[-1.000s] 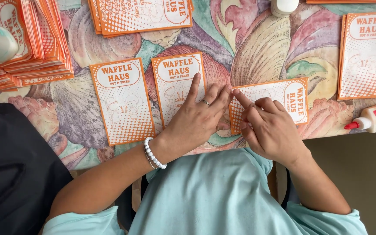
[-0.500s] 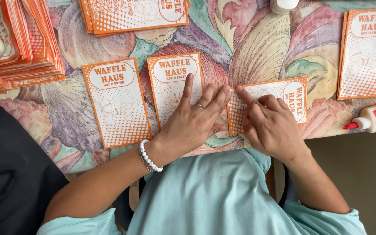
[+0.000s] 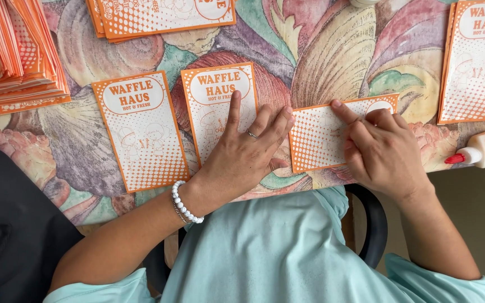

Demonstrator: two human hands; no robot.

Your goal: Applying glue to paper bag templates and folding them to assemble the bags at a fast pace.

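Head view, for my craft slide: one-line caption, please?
Left hand flat on an upright orange-and-white paper bag, right hand pressing a sideways bag on a floral tablecloth.

Your left hand slides off the folded card and onto the upright one.

A second ago your left hand (image 3: 242, 154) leans right, fingertips meeting your right hand (image 3: 385, 154) at the left edge of the sideways orange-and-white paper bag (image 3: 321, 137). Now it lies flat and spread over the lower half of the middle upright bag (image 3: 217, 104), index finger pointing up its face, only the outer fingers near the sideways bag's corner. Your right index finger now stretches along that bag's top edge, and the bag sits a little flatter, its left half uncovered.
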